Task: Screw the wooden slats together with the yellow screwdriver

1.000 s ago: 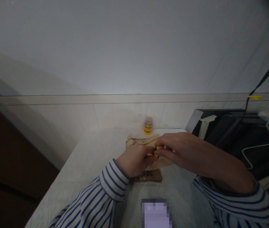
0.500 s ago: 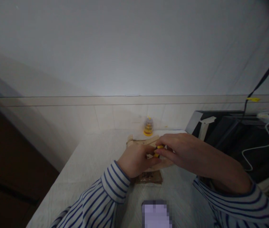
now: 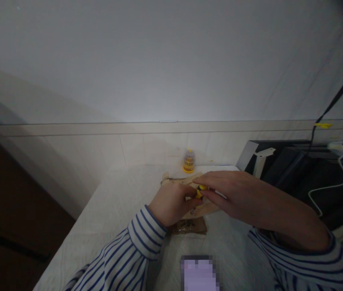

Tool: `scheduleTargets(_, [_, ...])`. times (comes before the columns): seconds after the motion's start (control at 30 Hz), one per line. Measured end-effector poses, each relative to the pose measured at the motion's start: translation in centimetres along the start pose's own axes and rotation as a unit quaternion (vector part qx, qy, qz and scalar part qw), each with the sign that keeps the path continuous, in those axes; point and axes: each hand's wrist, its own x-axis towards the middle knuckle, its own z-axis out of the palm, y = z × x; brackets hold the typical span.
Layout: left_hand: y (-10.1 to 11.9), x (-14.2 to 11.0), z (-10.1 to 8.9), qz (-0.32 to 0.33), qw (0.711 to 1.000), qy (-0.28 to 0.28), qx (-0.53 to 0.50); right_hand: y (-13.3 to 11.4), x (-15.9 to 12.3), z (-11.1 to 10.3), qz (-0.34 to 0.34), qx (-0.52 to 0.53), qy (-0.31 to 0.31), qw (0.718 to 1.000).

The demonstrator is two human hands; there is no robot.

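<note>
My left hand (image 3: 174, 202) pinches a small yellow-and-black piece (image 3: 200, 191), which looks like a screwdriver handle, between thumb and forefinger. At its other end, the thumb and fingers of my right hand (image 3: 222, 188) close around it from the right. The fingers hide much of the piece. Below both hands lies a flat tan paper or card package (image 3: 206, 211), with a brown packet (image 3: 191, 226) nearer to me. Behind them, a cone-shaped bit set (image 3: 189, 162) with a clear cover and yellow base stands upright close to the wall.
A phone (image 3: 200, 275) with a blurred-out screen lies at the front of the white-covered table (image 3: 113, 202). Black flat panels (image 3: 295, 173) lean at the right, with a white cable (image 3: 325, 190) over them. Dark wooden furniture (image 3: 16, 202) is at left.
My right hand has shifted slightly, its forefinger now stretched further over the yellow-and-black piece. The piece has turned a little between the fingers. My left hand stays nearly in place.
</note>
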Motion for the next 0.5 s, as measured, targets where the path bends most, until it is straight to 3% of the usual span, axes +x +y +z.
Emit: scheduleTargets(0.5, [-0.36,-0.09,-0.03,0.033,0.999,-0.022,-0.012,0.46,0.08,0.55,0.017,-0.038,-0.003,0.999])
